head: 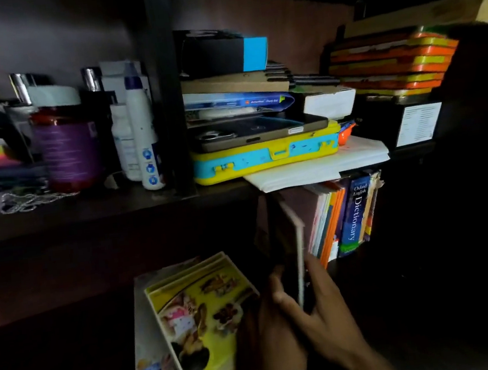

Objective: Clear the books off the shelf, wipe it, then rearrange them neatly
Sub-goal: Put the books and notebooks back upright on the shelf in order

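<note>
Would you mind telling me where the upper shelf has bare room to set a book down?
Only the front strip of the upper shelf, before the white bottle. Right of the divider, the yellow case and papers crowd it.

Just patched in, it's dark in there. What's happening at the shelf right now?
A person is pulling books from the dim lower shelf. The right hand grips a thin dark book with a pale edge, held upright clear of the row. The left hand holds a stack of yellow-covered picture books. A blue Oxford English Dictionary and some orange and white-spined books still stand on the shelf.
</note>
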`<state>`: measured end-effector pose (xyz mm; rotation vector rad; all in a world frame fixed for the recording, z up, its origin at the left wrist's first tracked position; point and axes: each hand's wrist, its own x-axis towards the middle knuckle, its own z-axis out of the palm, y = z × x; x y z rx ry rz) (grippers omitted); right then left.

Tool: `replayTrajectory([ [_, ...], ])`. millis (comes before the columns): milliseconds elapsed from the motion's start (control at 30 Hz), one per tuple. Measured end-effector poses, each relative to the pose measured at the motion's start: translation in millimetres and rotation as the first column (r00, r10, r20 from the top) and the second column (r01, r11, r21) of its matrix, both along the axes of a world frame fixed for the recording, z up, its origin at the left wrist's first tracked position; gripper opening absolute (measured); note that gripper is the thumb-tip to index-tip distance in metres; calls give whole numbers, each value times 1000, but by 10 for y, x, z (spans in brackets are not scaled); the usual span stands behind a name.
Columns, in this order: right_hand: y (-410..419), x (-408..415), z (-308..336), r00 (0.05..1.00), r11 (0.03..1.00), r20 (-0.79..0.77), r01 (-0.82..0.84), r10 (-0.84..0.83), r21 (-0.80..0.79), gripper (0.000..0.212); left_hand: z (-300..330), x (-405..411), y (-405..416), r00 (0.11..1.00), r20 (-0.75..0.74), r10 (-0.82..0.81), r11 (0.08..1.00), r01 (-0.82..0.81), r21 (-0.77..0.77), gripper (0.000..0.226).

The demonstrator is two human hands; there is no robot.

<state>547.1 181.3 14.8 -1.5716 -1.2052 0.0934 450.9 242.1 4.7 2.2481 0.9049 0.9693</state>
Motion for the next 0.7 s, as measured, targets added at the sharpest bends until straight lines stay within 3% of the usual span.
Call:
replayTrajectory([
  [67,84,58,26,998,997,-6,59,-59,49,34,-29,35,16,988,-146,-53,991,70,110,67],
  [133,123,146,-9,993,991,-53,113,-109,77,12,-116,60,62,970,-239,-46,974,97,205,88],
  [200,104,229,-74,980,982,-77,187,-184,33,10,-176,63,116,947,-318,-41,958,127,255,96],
  [267,91,266,-38,975,975,-62,209,-213,-76,9,-123,15,149,947,-320,-20,949,118,291,89],
  [400,1,429,286,990,936,112,122,-89,-331,21,-48,-12,160,940,-340,-3,939,120,323,78],
  [500,-50,538,525,982,777,186,84,43,-623,25,-36,-69,102,925,-377,-56,938,178,296,71],
  [600,87,711,544,980,466,186,132,72,-875,40,-55,-45,104,904,-424,-60,946,187,265,71],
  [633,155,759,542,982,442,178,134,61,-887,39,-79,-25,109,900,-433,-49,952,173,252,74],
  [700,300,727,634,988,508,154,122,23,-853,41,-61,-36,154,912,-407,-49,952,166,257,78],
])
